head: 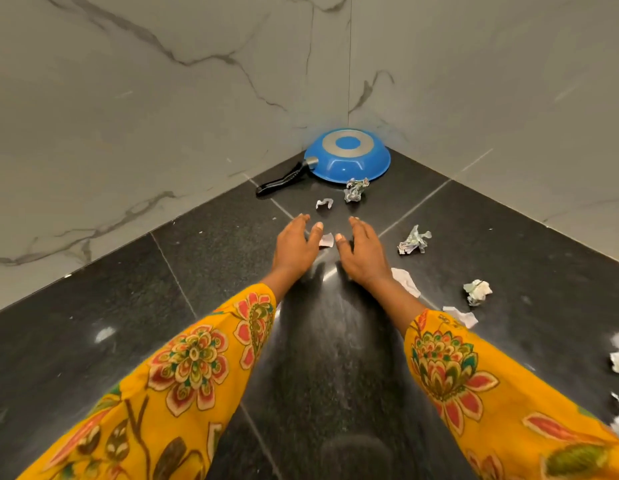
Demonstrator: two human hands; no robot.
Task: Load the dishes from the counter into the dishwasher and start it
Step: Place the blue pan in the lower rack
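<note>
A blue frying pan (347, 160) lies upside down in the far corner of the black stone counter (128, 323), its black handle (282, 180) pointing to the left. Both my arms, in yellow flowered sleeves, stretch out over the counter toward the corner. My left hand (296, 244) and my right hand (361, 251) hover side by side short of the pan, fingers straight and spread, holding nothing. A small white paper scrap (326, 240) lies between the two hands.
Crumpled paper bits (355, 190) (413, 240) (477, 292) and torn white scraps (324, 203) (406, 280) are strewn over the counter's middle and right side. Grey marble walls (162, 98) close in the counter on the left and right, meeting behind the pan.
</note>
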